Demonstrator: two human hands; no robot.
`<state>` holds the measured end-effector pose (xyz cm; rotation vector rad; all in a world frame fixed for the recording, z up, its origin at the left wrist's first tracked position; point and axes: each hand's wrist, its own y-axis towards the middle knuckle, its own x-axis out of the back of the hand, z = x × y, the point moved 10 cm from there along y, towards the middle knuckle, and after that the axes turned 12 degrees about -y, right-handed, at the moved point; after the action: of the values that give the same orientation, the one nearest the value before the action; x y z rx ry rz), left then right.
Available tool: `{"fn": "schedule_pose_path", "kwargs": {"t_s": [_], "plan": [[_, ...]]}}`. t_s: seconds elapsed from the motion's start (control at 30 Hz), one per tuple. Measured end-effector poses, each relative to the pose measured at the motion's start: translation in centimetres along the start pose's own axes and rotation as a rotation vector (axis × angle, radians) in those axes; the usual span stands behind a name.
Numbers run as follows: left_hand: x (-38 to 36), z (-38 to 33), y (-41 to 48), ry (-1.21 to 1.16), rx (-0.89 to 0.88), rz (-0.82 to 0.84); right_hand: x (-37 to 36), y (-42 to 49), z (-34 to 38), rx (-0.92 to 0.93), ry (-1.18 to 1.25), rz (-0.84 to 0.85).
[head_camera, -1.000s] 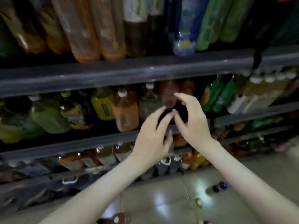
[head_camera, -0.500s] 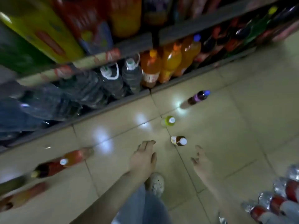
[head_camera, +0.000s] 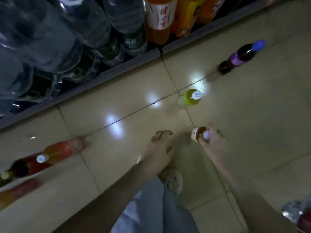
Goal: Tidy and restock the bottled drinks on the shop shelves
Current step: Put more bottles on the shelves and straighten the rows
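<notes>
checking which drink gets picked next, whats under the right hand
A small brown bottle with a white cap, upright on the floor; the right hand grips its top. The hand covers the bottle's near side.

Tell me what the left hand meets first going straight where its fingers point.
Likely bare floor tile; no bottle lies ahead of the left hand before the shelf base. Depth is unclear.

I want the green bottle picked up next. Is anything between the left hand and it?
Nothing visible: only bare tile lies between the left hand and the green bottle. The brown bottle in the right hand stands off to the right.
</notes>
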<state>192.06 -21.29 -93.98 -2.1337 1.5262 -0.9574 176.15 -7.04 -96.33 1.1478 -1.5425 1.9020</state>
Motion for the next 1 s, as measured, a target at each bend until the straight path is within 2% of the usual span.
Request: {"fn": "schedule_pose_path", "kwargs": {"t_s": [0.07,0.13,0.23,0.37,0.43,0.47,0.53,0.6,0.7,0.83,0.93,1.0], "plan": [[1.5,-2.4,-2.9,0.048,-0.009,0.132,5.0,-5.0,1.9,0.077,0.002,-0.044],[2.0,-5.6,-5.9,0.107,0.022,0.282,10.1,-10.6,4.3,0.156,0.165,-0.008],[8.6,-10.8,-11.5,0.084,0.181,0.137,18.9,-18.2,9.6,0.310,0.419,0.051],[17.1,-17.9,-20.7,0.001,0.045,0.023,29.1,-25.6,17.4,0.454,0.726,0.174],[21.8,-20.1,-25.8,-0.080,0.055,-0.085,32.5,-28.9,21.0,0.529,0.731,0.256],[23.7,-20.6,-28.7,-0.145,0.077,-0.124,33.5,-31.1,22.9,0.581,0.650,0.303],[26.8,-21.5,-34.6,-0.318,0.087,-0.161,34.0,-36.5,26.9,0.663,0.524,0.440],[29.4,-22.2,-40.9,-0.412,0.054,-0.189,33.4,-42.5,30.3,0.697,0.523,0.598],[33.3,-21.5,-49.4,-0.481,0.013,-0.292,32.9,-50.8,35.0,0.715,0.569,0.729],[37.4,-16.4,-59.9,-0.742,0.057,-0.411,31.7,-60.6,40.9,0.807,0.583,0.847],[39.6,-11.4,-67.2,-0.963,0.036,-0.427,30.0,-67.4,45.9,0.872,0.623,0.950],[41.3,-8.0,-71.8,-0.980,0.014,-0.459,28.3,-72.1,49.6,0.943,0.595,0.988]]}}
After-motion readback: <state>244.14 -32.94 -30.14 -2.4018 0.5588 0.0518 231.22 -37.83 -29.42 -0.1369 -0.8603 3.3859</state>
